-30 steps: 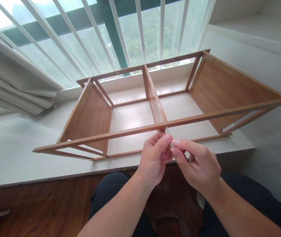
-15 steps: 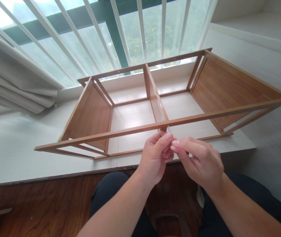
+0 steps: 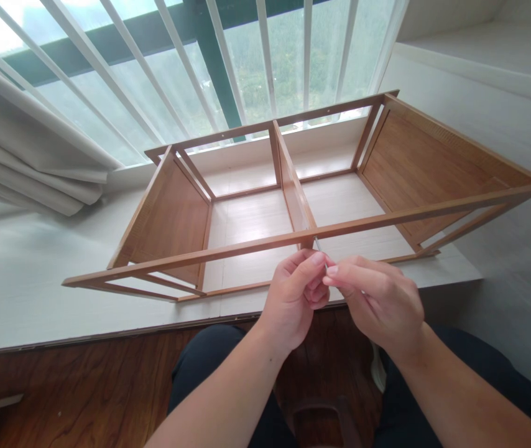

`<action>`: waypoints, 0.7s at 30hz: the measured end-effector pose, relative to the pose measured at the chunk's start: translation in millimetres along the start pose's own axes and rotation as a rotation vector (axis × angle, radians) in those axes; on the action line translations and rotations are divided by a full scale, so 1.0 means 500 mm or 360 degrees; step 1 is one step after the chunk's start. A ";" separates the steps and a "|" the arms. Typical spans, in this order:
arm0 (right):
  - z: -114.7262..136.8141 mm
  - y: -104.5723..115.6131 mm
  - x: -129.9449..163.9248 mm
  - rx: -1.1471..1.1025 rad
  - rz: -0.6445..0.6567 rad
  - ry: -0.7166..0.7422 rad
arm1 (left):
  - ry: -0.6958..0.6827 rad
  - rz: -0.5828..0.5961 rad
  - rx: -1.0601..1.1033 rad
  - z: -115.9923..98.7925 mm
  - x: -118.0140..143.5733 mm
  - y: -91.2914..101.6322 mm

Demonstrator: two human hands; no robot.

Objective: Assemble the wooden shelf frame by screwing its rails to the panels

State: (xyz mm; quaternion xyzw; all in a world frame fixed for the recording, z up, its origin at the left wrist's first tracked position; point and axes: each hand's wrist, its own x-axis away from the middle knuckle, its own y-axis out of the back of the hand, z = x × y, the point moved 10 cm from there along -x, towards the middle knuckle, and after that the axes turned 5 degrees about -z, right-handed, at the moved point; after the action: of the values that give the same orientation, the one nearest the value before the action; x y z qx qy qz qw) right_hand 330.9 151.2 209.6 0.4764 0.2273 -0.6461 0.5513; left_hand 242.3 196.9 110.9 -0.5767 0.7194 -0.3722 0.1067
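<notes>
A thin metal rod [image 3: 318,245] slants up from my fingers, its far tip at the front rail [image 3: 228,251] of a brown wooden frame. Where the rail meets the middle panel [image 3: 294,186], the tip touches or nearly touches the wood. My left hand [image 3: 296,289] is closed, thumb and forefinger pinching the rod just below the rail. My right hand [image 3: 382,298] pinches its lower end between thumb and fingertips. The fingers hide that end, so its shape and the rod's exact kind cannot be made out.
The frame, with a left side panel [image 3: 167,218] and a right side panel [image 3: 433,162], stands on a pale window ledge [image 3: 27,280]. Behind it are white window bars [image 3: 265,56] and a grey curtain [image 3: 23,137]. Below lies a dark wood floor [image 3: 97,386].
Both hands stay at the same spot on the rail, still pinching the rod. My right fingers have shifted slightly around its lower end. The whole view has moved very slightly.
</notes>
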 end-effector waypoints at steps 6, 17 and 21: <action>0.002 0.000 -0.005 -0.0071 0.0027 0.0027 | -0.0004 -0.0015 -0.0020 -0.001 0.001 0.003; -0.001 -0.001 -0.009 -0.0087 0.0096 0.0077 | 0.0003 -0.0035 -0.0066 -0.004 0.000 0.005; -0.002 -0.002 -0.008 -0.0106 0.0172 0.0114 | -0.0009 -0.0018 -0.0093 -0.007 -0.001 0.006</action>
State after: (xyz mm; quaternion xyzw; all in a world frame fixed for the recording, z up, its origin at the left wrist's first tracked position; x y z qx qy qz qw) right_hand 330.3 154.2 212.3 0.4923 0.2422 -0.5898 0.5925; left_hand 238.3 199.2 111.3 -0.5847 0.7263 -0.3501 0.0898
